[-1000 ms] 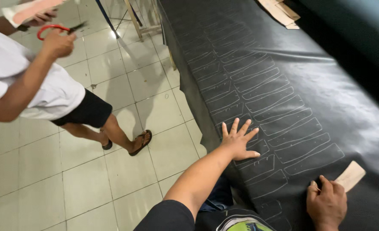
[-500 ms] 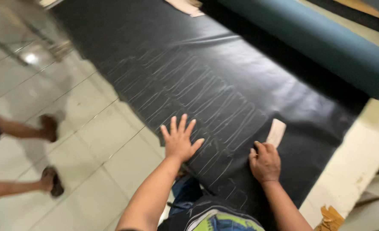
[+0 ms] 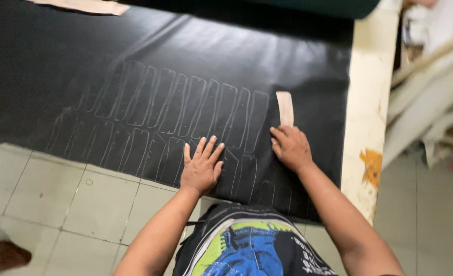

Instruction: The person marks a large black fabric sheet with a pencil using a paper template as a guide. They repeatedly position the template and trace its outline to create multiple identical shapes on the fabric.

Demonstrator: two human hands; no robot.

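My left hand point(image 3: 201, 168) lying flat, fingers spread, gripping nothing, pressing the black sheet point(image 3: 185, 61) with chalked outlines, my right hand point(image 3: 290, 148) pinning the pale template strip point(image 3: 285, 108) at its twelve o'clock, grip closing lightly, tabletop point(image 3: 369, 92) edge at three o'clock.

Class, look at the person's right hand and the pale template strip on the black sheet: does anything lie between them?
Nothing visible does. The right hand rests directly on the near end of the pale narrow template strip, which lies flat on the black sheet.

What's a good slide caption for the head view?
Left hand flat on black sheet; right hand holds tan template.
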